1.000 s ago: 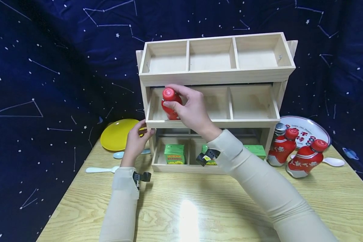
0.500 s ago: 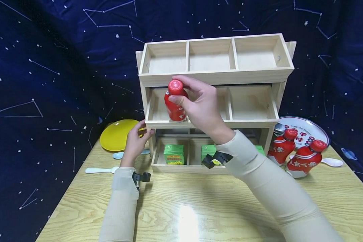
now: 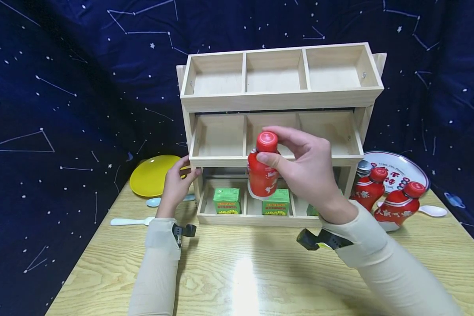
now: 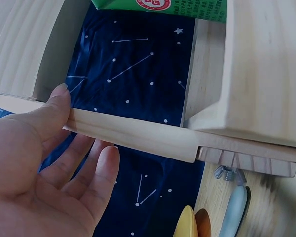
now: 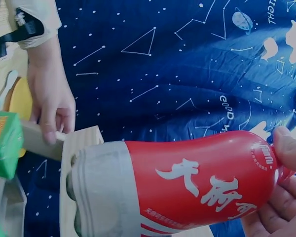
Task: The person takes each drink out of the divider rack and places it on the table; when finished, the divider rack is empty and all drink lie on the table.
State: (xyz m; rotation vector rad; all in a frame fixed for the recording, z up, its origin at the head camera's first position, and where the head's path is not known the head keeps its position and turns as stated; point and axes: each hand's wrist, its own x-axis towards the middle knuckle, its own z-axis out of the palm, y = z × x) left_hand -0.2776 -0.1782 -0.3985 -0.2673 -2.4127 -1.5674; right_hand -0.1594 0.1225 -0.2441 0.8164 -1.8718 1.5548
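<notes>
**Red bottle held up in front of the wooden rack**

A dark blue star-print cloth hangs behind a pale wooden desk. At about nine o'clock from the rack lie a yellow plate and a white spoon. The left hand rests against the left end of the three-tier wooden rack, fingers straight and relaxed along its lower rail, holding nothing.

In the middle, the right hand pinches a red bottle near its red cap, thumb on one side of the neck and fingertips on the other. The bottle hangs upright in the air before the rack's middle tier, above the green cartons in the bottom tier.

The bottle looks like smooth, shrink-wrapped plastic: stiff, fairly light, likely slick on its glossy shoulder. The waisted neck under the cap gives the surest hold; the wider grey-banded base suits a full wrap.

At three o'clock stand two more red bottles beside a round printed tin plate.
</notes>
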